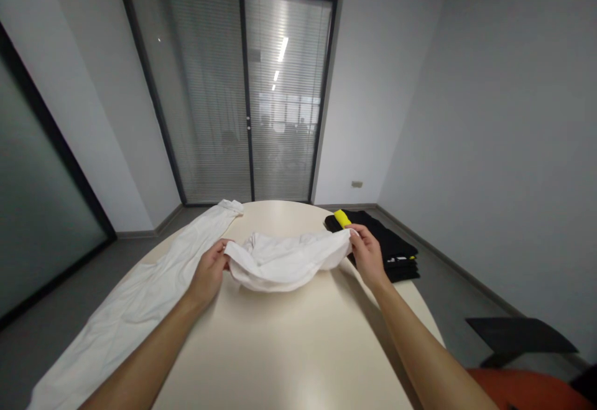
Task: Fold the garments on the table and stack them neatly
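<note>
A white cloth garment (284,264) hangs slack between my two hands above the table, its near edge sagging in the middle. My left hand (209,274) pinches its left corner, and the opposite corner is held by my right hand (367,254). What kind of garment it is does not show. Left of it, a second long white garment (153,295) is spread along the table's left side and over its edge. Just beyond my right hand sits a stack of folded black clothes (385,242), with a yellow rolled item (342,218) on it.
The pale round table (289,341) stretches out in front of me. A black armrest (522,335) and an orange-red seat (527,388) stand at the lower right. Glass panels with blinds (284,99) are set in the far wall.
</note>
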The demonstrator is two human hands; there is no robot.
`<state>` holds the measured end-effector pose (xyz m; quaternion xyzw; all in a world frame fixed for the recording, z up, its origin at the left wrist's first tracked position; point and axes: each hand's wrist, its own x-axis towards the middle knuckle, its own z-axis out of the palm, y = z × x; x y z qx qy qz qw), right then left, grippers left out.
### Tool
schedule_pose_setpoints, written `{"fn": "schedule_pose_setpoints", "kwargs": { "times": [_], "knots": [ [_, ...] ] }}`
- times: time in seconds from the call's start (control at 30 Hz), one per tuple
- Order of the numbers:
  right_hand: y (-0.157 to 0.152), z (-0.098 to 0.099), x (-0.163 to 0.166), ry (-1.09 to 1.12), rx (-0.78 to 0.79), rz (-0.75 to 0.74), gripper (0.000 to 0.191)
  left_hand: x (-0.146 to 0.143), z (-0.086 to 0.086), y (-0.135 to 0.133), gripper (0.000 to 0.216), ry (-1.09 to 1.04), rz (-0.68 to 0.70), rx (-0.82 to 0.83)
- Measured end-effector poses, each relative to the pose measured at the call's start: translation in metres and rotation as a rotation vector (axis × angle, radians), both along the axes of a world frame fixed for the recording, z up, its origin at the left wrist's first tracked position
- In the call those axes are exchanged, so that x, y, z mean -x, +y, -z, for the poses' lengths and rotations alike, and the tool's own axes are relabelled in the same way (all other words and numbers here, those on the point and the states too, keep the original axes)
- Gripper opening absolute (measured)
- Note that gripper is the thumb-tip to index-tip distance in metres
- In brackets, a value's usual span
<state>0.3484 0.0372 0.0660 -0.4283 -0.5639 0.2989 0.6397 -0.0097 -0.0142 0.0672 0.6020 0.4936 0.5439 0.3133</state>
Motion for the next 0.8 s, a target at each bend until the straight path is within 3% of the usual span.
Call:
{"fn": "schedule_pose_setpoints", "kwargs": {
  "times": [0.13, 0.3, 0.37, 0.47, 0.53, 0.63, 0.8],
  "knots": [
    [-0.008, -0.001, -0.002, -0.003, 0.112, -0.237, 0.031, -0.003, -0.001, -0.010, 0.039, 0.120, 0.358, 0.131],
    [-0.026, -0.010, 0.006, -0.123, 0.397, -0.689, 0.032, -0.007, 0.000, -0.019, 0.058, 0.169, 0.788, 0.424],
    [-0.030, -0.013, 0.010, -0.240, 0.414, -0.777, 0.034, -0.011, -0.001, -0.020, 0.056, 0.253, 0.743, 0.353],
    [-0.031, -0.012, 0.014, -0.374, 0.310, -0.756, 0.034, -0.017, 0.002, -0.022, 0.038, 0.514, 0.506, 0.058],
    [-0.029, -0.008, 0.016, -0.448, 0.302, -0.744, 0.031, -0.019, 0.007, -0.022, 0.033, 0.671, 0.449, -0.053],
    [-0.027, 0.000, 0.018, -0.570, 0.374, -0.771, 0.029, -0.020, 0.015, -0.022, 0.042, 0.799, 0.474, -0.068],
    [-0.025, 0.008, 0.020, -0.674, 0.469, -0.815, 0.033, -0.020, 0.011, -0.021, 0.031, 0.792, 0.393, 0.004]
  ]
}}
